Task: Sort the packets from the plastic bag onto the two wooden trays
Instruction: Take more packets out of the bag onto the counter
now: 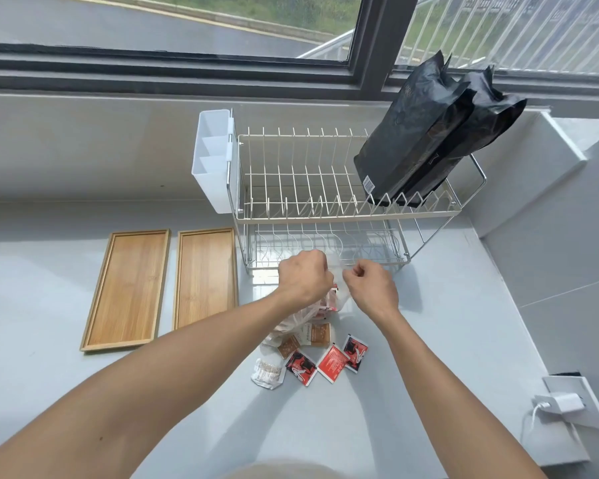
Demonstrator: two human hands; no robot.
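Observation:
A clear plastic bag [336, 288] hangs upside down between my left hand [305, 276] and my right hand [370, 283], both pinching its upper end above the counter. Its open mouth rests on the counter, and several packets spill from it. Red and black packets [332, 361] lie loose in front, with brown packets [320, 335] and a white packet [268, 372] beside them. More packets are still inside the bag, partly hidden by my left wrist. Two wooden trays, one [127, 288] on the left and one [206, 274] beside it, lie bare to the left of the bag.
A two-tier wire dish rack [325, 209] stands just behind my hands, with a white cutlery caddy [213, 160] on its left side and black pouches [429, 133] on its top shelf. A charger plugged into a socket plate [567, 402] sits at the right. A window runs along the back.

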